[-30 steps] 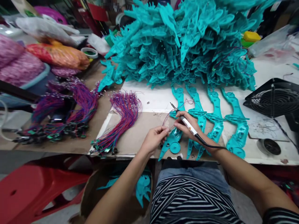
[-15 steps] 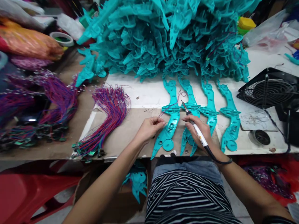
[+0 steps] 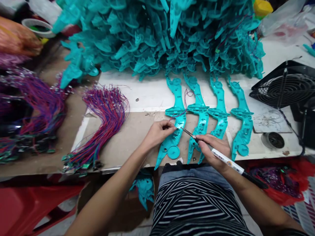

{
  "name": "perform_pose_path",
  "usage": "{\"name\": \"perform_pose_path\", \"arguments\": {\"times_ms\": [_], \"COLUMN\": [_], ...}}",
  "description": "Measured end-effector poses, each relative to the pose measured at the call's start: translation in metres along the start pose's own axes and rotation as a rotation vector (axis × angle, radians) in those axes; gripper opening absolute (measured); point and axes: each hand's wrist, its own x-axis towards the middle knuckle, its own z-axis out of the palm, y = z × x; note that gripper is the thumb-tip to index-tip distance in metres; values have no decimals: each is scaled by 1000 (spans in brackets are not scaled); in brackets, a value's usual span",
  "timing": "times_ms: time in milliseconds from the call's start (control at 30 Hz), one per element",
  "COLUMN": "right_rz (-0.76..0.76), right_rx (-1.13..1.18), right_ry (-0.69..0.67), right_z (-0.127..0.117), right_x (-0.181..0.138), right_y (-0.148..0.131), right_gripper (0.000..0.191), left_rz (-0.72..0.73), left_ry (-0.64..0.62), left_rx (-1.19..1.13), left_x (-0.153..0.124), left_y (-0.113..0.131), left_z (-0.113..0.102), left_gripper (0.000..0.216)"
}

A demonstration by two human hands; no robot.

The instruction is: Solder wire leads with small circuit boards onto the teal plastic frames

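My right hand (image 3: 214,149) is closed round a soldering iron (image 3: 225,159) with a white handle. The iron's metal tip points left and reaches the leftmost teal plastic part (image 3: 180,98), near its lower middle. Pinched at that same spot, my left hand (image 3: 161,132) has thumb and forefinger together on thin wires (image 3: 177,114). These red and purple wires run up over the part and loop above it. What exactly lies between the fingertips is partly hidden. To the right, more teal parts (image 3: 242,116) of the same shape lie in a row.
A big heap of teal parts (image 3: 147,42) fills the back. On the left lie bundles of red and blue wires (image 3: 105,114). A black fan (image 3: 283,87) and a small round tin (image 3: 273,140) stand right. A red stool (image 3: 31,203) is below left.
My right hand has turned the soldering iron from pointing up to pointing left, bringing its tip down to the leftmost teal part. My left hand keeps its pinch. The view has shifted slightly.
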Motion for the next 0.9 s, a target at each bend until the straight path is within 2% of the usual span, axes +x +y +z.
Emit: {"name": "perform_pose_path", "arguments": {"times_ms": [367, 900], "right_rz": [38, 26], "right_rx": [14, 32], "right_ry": [-2, 13], "right_z": [6, 13], "right_x": [3, 0], "right_y": [2, 6], "right_gripper": [20, 20], "left_rz": [-39, -45], "left_ry": [-8, 19], "left_rx": [-96, -29], "left_x": [-4, -2], "left_y": [3, 5], "left_z": [-2, 2], "left_gripper": [23, 19]}}
